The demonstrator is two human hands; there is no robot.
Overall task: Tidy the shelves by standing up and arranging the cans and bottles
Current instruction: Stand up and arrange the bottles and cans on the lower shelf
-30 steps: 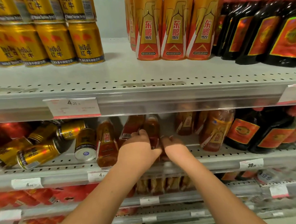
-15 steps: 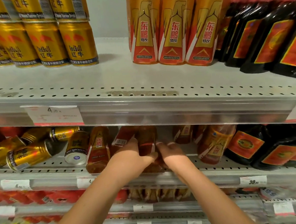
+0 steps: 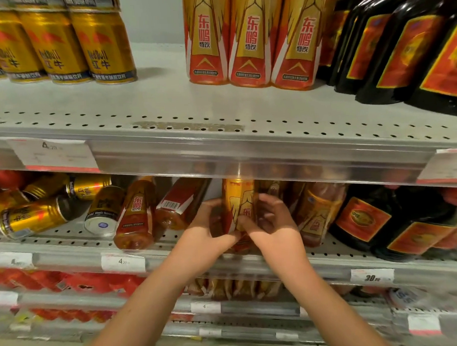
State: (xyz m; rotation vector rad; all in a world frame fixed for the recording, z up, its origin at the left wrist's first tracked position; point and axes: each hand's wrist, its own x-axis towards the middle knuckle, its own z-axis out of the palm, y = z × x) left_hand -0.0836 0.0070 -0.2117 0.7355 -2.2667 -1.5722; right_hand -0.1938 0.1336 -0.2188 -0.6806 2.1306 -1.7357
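On the middle shelf [image 3: 66, 239], both hands hold one orange-and-gold drink bottle [image 3: 237, 201] upright. My left hand [image 3: 206, 229] grips its left side and my right hand [image 3: 272, 220] wraps its right side. To the left, two more orange bottles [image 3: 135, 217] [image 3: 181, 204] lean or lie tipped, and several gold cans [image 3: 33, 214] [image 3: 105, 211] lie on their sides. More orange bottles [image 3: 319, 213] lean to the right of my hands. The held bottle's top is hidden behind the upper shelf's edge.
The upper shelf [image 3: 165, 104] carries upright gold cans [image 3: 101, 44], three upright orange bottles [image 3: 246, 37] and dark bottles [image 3: 401, 47]. Dark bottles with red labels [image 3: 370, 218] stand at the middle shelf's right. Price tags line the shelf edges. Lower shelves hold red packets [image 3: 69, 284].
Both hands have raised an orange bottle from a low, tilted position to upright between them. The camera has moved closer and tilted slightly up.
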